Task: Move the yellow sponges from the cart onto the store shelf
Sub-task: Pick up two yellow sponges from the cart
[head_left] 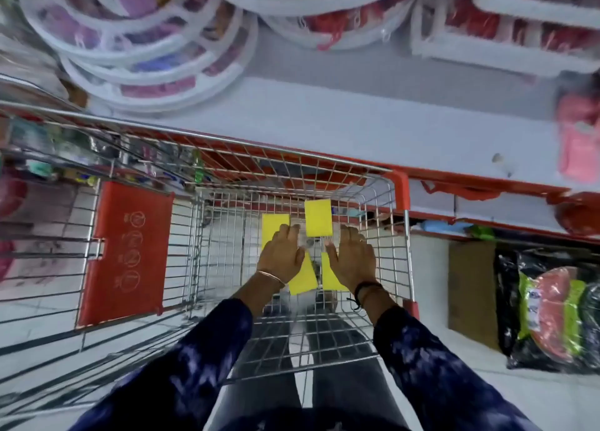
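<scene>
Several flat yellow sponges lie on the wire floor of the shopping cart [401, 236]. One sponge [318, 217] lies free at the far side. Another sponge [272, 227] sits partly under the fingers of my left hand [281, 253]. A third sponge [305, 278] shows below my left palm. The fourth sponge [329, 276] is partly covered by my right hand [352, 258]. Both hands reach down into the cart, palms down and fingers spread, and neither grips anything. The white store shelf [373, 122] runs just beyond the cart.
Round white-rimmed packs [146, 57] and white-framed red packs [503, 25] stand at the shelf's back. Pink packs [581, 145] are at its right. A red child-seat flap [126, 252] is at the cart's left. A cardboard box [470, 291] and a black bag [552, 310] sit on the floor.
</scene>
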